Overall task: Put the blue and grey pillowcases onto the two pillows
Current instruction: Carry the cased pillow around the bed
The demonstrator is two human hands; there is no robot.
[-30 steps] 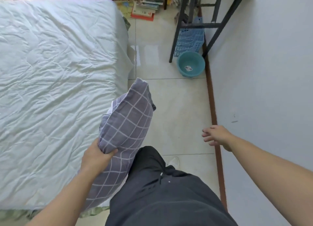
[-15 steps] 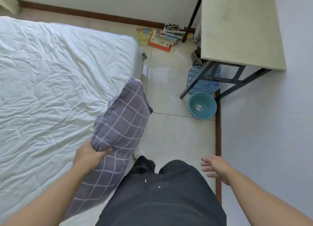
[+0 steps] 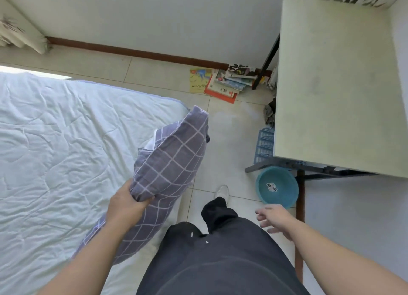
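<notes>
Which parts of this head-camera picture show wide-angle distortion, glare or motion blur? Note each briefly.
Head view: the brown wooden skirting board and the pale rectangular desk top bow and splay near the frame edges; a bright blown-out strip lies at the far edge of the white quilted bed cover; a soft sheen shows on the beige floor tiles; the fingers of the right hand are slightly blurred.

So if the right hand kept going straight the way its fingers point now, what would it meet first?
The right hand hangs open, fingers pointing left toward the person's dark trouser leg. That leg looks first in line, though the hand may be above it; depth is unclear from this view.
</notes>
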